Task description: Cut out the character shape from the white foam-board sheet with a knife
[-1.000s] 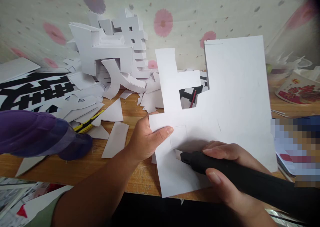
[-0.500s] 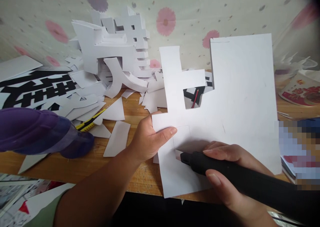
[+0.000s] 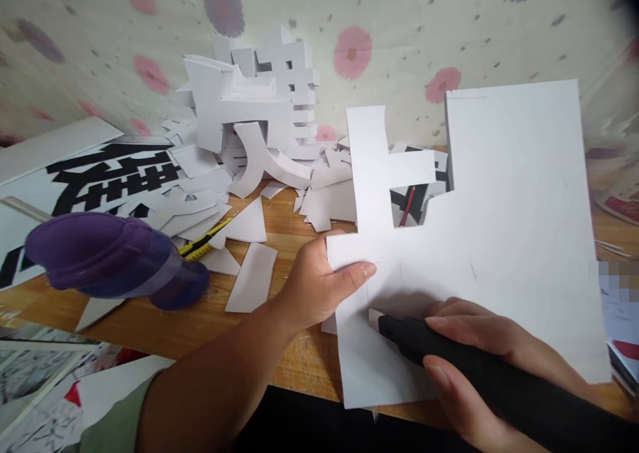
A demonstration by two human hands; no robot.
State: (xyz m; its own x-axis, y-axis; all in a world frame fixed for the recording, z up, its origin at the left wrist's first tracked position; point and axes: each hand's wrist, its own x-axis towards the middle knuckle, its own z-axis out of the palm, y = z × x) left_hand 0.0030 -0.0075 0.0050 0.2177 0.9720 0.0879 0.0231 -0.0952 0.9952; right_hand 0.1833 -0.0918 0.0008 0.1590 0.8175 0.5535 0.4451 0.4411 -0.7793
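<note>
White card sheet (image 3: 499, 240), cut with stepped notches, stands tilted over the near edge of the wooden table (image 3: 279, 227). Left hand (image 3: 319, 283) pinches the sheet's left edge, thumb across its face. Right hand (image 3: 479, 360) is wrapped around a black cutter handle (image 3: 499, 386), its tip touching the sheet's lower left part. Left of the sheet lie white offcuts (image 3: 249, 280), a purple plastic object (image 3: 114, 257) and a yellow utility knife (image 3: 202, 245)

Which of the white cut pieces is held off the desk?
The big notched white sheet, gripped by the left hand with the right hand's black tool on it; other white pieces lie on the desk.
</note>
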